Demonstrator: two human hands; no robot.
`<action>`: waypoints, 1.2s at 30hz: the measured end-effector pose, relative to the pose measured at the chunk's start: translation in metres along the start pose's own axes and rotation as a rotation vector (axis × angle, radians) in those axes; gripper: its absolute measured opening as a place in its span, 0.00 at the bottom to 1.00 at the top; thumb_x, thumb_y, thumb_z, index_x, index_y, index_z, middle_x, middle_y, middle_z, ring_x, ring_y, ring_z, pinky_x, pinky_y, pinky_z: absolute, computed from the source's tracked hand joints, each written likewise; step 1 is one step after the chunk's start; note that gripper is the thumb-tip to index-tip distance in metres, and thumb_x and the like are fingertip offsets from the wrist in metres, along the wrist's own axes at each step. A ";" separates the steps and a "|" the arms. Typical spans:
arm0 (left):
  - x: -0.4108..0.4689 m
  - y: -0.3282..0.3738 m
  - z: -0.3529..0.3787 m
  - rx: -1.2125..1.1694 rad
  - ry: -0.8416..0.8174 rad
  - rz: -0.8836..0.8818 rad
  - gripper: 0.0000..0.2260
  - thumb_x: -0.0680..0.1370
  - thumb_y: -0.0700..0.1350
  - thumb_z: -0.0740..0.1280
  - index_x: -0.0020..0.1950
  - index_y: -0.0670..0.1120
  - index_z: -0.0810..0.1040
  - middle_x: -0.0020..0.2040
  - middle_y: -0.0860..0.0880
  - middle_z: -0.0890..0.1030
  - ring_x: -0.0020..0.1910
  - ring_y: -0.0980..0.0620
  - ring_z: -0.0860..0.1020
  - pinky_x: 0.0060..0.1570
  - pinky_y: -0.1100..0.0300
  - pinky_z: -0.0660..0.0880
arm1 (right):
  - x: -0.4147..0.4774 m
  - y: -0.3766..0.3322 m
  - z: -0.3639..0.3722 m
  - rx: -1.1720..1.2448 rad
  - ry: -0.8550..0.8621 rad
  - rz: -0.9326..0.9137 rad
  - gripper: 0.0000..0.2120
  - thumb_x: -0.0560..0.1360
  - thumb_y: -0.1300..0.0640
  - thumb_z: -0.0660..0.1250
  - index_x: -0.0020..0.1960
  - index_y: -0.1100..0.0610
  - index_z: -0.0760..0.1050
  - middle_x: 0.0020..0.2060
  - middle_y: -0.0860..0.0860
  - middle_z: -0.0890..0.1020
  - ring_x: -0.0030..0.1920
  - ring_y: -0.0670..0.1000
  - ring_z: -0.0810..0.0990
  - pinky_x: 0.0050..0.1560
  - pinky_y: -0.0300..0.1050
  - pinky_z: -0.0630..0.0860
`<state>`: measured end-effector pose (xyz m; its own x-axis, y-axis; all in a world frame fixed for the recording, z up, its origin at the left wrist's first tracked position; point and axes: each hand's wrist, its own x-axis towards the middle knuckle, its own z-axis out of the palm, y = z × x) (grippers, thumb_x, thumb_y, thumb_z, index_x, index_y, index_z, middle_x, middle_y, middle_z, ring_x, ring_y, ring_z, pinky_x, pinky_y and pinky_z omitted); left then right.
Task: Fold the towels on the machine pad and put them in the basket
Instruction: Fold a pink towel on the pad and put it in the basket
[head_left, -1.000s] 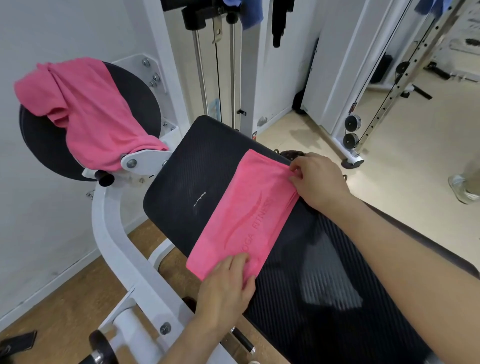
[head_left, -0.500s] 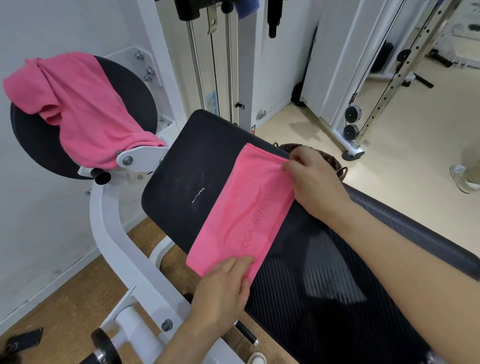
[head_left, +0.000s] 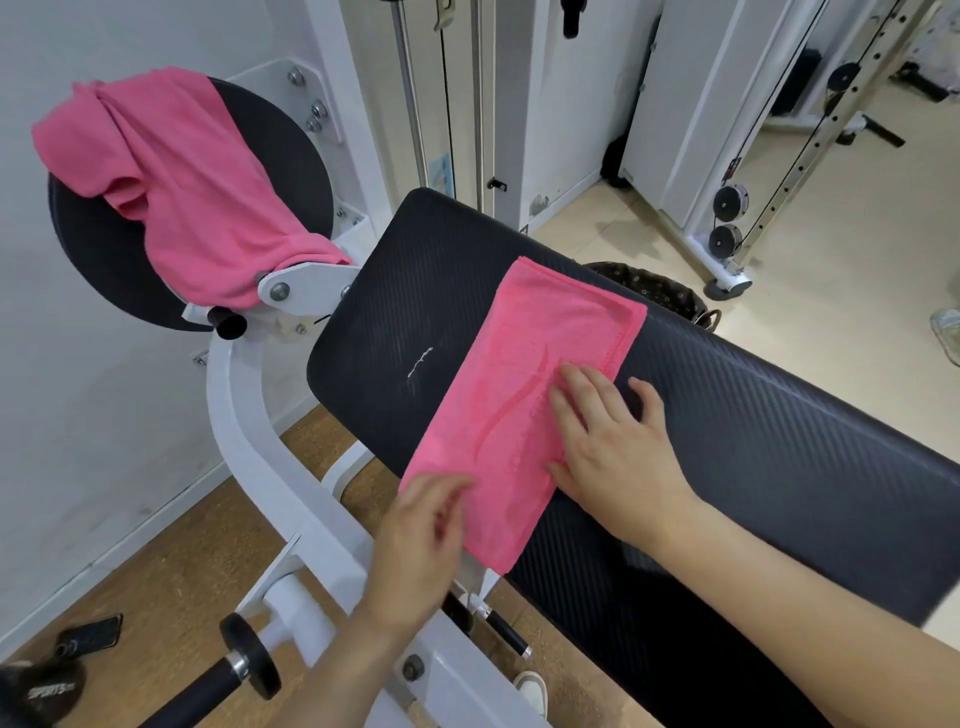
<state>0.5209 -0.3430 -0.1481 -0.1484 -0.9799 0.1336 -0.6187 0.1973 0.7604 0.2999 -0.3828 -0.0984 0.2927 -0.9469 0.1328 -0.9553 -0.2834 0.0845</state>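
The folded towel (head_left: 535, 395) lies across the bench (head_left: 779, 441), its near end overhanging the edge, with bare bench on either side. Our right hand (head_left: 618, 452) presses it with flat, spread fingers. Our left hand (head_left: 415, 551) touches its near corner, too blurred for us to tell the grip.

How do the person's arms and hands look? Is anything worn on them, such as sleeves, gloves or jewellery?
Both forearms are bare as far as the picture shows; no sleeve is in view. The left hand and the right hand wear no gloves. No watch, bracelet or ring shows, though the left hand is slightly blurred.
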 end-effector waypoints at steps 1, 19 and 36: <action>0.001 -0.008 -0.007 0.001 0.073 -0.060 0.13 0.79 0.40 0.65 0.60 0.55 0.78 0.53 0.57 0.75 0.52 0.62 0.75 0.51 0.71 0.72 | -0.004 -0.005 0.002 0.021 0.049 -0.007 0.27 0.70 0.52 0.69 0.66 0.61 0.73 0.68 0.60 0.72 0.69 0.60 0.70 0.63 0.63 0.62; 0.031 -0.035 -0.037 -0.742 0.064 -0.604 0.16 0.76 0.32 0.67 0.58 0.49 0.76 0.35 0.42 0.73 0.35 0.49 0.73 0.34 0.61 0.71 | -0.030 -0.098 0.035 0.134 -0.074 -0.087 0.21 0.66 0.43 0.70 0.51 0.56 0.70 0.54 0.57 0.77 0.55 0.62 0.75 0.59 0.60 0.72; 0.026 -0.023 -0.017 0.377 -0.144 0.355 0.18 0.65 0.39 0.74 0.52 0.51 0.79 0.50 0.56 0.81 0.52 0.55 0.75 0.59 0.57 0.68 | -0.013 -0.085 0.005 0.473 -0.145 0.008 0.10 0.74 0.48 0.49 0.39 0.53 0.61 0.28 0.47 0.71 0.27 0.53 0.67 0.28 0.47 0.66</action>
<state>0.5446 -0.3738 -0.1517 -0.4867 -0.8420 0.2326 -0.7416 0.5390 0.3994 0.3769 -0.3473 -0.1121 0.3089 -0.9510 -0.0100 -0.8817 -0.2824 -0.3780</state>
